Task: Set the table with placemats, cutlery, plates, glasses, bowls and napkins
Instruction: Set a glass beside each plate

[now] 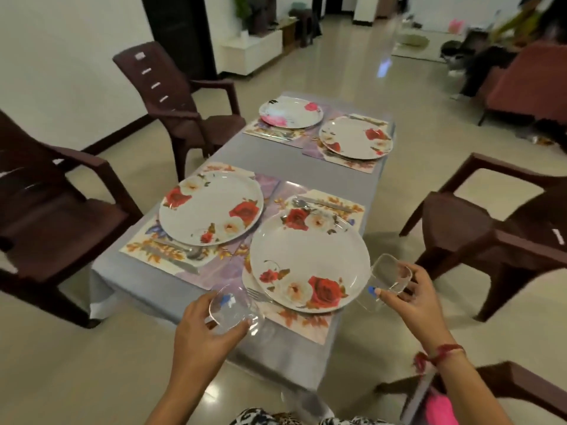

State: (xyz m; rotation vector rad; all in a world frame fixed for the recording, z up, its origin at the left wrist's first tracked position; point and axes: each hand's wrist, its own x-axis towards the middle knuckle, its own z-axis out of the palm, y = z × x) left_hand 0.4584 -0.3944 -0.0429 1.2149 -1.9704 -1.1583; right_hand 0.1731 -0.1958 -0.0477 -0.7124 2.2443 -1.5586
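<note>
Here, at the far left, 2 dark brown plastic chairs stand beside the counter (pixel 276 161): the near chair (pixel 46 210) and the far chair (pixel 171 96). The counter wears a grey cloth and carries 4 floral placemats, each with a white rose-printed plate on it. On the near-left placemat (pixel 138 250) the near-left plate (pixel 211 207) lies flat, and a spoon (pixel 187 253) rests on the mat just beside the plate's near rim.

The left grip (pixel 202 329), a bare hand, is curled round the left glass (pixel 236 308), a clear tumbler. The glass is tilted over the counter's near edge, just beside the near-right placemat (pixel 306 326) and close to a fork (pixel 257 294) that lies on it. Whether this glass touches the cloth I cannot tell.

The near-right plate (pixel 310 259) sits just right of the fork, with another spoon (pixel 299 204) on the mat beyond its far rim. Farther back, the far-left plate (pixel 291 112) and the far-right plate (pixel 356 137) lie side by side on their own mats.

The right grip (pixel 414 296), also bare and with a red thread (pixel 438 354) at the wrist, pinches the right glass (pixel 391 273), another clear tumbler. It holds the glass in the air at the right rim of the near-right plate. A right chair (pixel 491 234), also brown, stands beside the counter, well apart from a reddish sofa (pixel 527 78).
</note>
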